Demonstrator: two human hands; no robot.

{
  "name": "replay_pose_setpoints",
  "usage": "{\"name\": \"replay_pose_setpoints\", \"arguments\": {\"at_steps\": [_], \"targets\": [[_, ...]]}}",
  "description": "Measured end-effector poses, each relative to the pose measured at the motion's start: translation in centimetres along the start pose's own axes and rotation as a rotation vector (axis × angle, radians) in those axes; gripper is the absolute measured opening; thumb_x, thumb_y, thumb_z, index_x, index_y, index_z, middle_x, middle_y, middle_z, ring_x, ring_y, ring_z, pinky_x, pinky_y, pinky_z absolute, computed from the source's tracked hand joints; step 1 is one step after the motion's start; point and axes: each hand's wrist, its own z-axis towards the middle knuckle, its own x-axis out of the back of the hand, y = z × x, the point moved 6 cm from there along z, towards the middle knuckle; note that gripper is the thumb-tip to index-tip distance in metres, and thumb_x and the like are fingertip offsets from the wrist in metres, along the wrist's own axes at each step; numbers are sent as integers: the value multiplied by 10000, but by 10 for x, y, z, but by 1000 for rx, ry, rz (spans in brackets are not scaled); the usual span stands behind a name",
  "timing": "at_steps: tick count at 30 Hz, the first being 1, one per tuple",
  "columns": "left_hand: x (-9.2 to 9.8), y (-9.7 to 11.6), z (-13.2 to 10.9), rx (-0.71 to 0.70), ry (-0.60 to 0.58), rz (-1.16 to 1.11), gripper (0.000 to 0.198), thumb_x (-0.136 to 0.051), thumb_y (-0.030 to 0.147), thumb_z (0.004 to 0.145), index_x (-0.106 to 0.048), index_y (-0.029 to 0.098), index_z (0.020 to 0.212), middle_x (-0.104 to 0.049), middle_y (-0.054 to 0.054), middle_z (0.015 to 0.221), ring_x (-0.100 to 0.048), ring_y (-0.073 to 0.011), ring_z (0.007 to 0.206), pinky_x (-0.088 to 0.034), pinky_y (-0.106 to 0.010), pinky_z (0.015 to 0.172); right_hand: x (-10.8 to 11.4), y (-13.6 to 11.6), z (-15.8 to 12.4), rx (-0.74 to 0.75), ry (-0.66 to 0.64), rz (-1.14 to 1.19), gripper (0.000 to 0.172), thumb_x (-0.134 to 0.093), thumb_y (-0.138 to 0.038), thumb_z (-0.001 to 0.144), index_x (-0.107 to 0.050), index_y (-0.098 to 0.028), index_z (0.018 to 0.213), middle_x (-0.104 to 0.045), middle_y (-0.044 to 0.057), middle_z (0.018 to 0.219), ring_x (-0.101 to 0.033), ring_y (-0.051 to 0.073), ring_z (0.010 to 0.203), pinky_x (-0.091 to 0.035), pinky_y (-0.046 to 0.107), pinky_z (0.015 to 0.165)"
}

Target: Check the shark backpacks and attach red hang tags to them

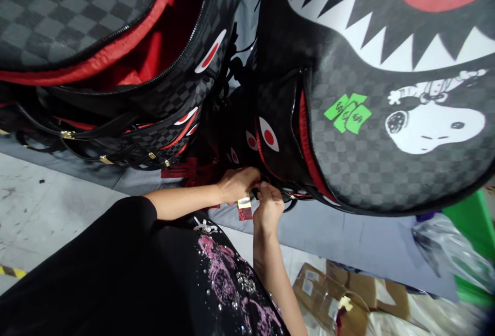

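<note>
My left hand (238,184) and my right hand (269,201) meet at the side of a stack of black checkered bags. Both are closed, fingertips pinched close together on something small and dark that I cannot make out. Just below them hangs a red and gold hang tag (244,208); whether a hand holds its string is hidden. The nearest bag (243,119) in the stack carries white and red eye prints. Above it lies a large checkered bag (359,166) with shark teeth, a cartoon dog and green banknotes printed on it, its red-lined zip partly open.
Another stack of checkered bags (96,11), with an unzipped red-lined opening, stands at the left. Red tags (180,169) hang between the stacks. Grey sheeting (328,238) runs beneath. Cardboard boxes (359,289), clear plastic (452,243) and a green bin (469,222) are at lower right.
</note>
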Motion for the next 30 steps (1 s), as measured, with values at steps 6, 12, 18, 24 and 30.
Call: {"name": "replay_pose_setpoints", "arguments": {"at_steps": [6,12,18,24,30], "targets": [[36,-114,-52,570,200,49,231,-523,182,919,-671,162,1096,-702,-110,1123,-647,-227,1098,-491,-325,948,20,-18,-25,373,231,-297,327,-678,-403,783,-558,-202,1012,-608,55,1010,-583,179,890,-468,349,840],[15,-159,-55,644,-13,16,155,-602,185,875,-727,156,961,-759,-48,938,-706,-171,862,-527,-239,741,-59,32,-43,255,-387,-486,196,-550,-371,865,-610,-191,915,-666,41,800,-620,189,750,-482,324,723],[16,-153,-57,659,-98,165,233,-599,262,881,-732,195,1060,-748,-107,1046,-693,-237,1017,-512,-297,833,-126,84,-5,74,-503,-586,168,-584,-353,820,-618,-225,923,-681,25,792,-628,193,752,-466,304,704],[22,-151,-69,655,-143,276,287,-555,287,902,-720,198,1120,-746,-138,1015,-700,-261,1014,-520,-311,848,-143,97,7,66,-497,-636,206,-507,-371,851,-581,-229,723,-665,31,734,-594,192,696,-460,311,706],[32,-146,-70,585,-145,333,350,-481,198,913,-693,228,1189,-732,-110,1088,-676,-247,1075,-504,-318,904,-139,92,0,80,-497,-685,210,-499,-369,864,-575,-223,732,-658,25,717,-587,186,667,-445,294,668]]}}
